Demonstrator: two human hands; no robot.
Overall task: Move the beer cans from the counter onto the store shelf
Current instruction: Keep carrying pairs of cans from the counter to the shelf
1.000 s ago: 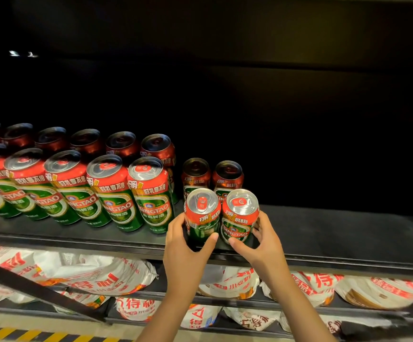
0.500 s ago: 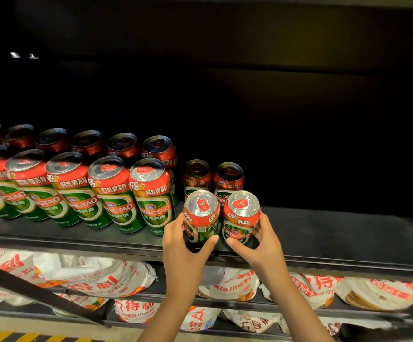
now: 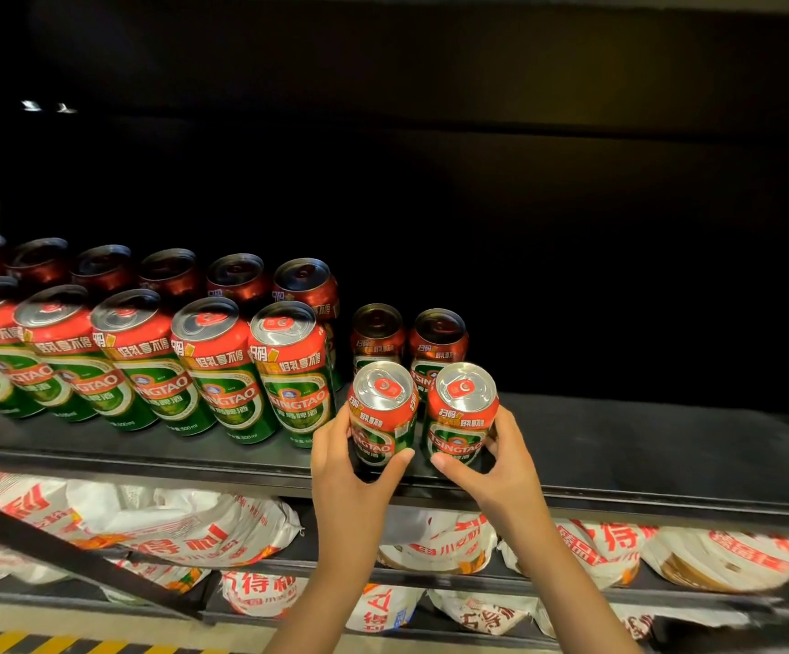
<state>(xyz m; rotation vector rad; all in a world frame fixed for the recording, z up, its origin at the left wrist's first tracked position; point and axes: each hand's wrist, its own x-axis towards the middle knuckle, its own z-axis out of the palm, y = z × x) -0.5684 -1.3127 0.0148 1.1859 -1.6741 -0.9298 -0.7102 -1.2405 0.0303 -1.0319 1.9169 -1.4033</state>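
My left hand grips a short red-and-green beer can at the front of the dark shelf. Beside it, my right hand grips a second short can. Both cans stand upright near the shelf's front lip, side by side. Two more short cans stand right behind them. To the left, tall beer cans fill two rows running to the left edge.
The shelf stretches dark and bare to the right of the held cans. Below it, a lower shelf holds white and red packaged goods. A dark bar slants across the lower left. Yellow-black floor tape shows at the bottom left.
Both hands have kept hold of their cans, which sit a little farther back on the shelf than a second ago. The view has shifted slightly.
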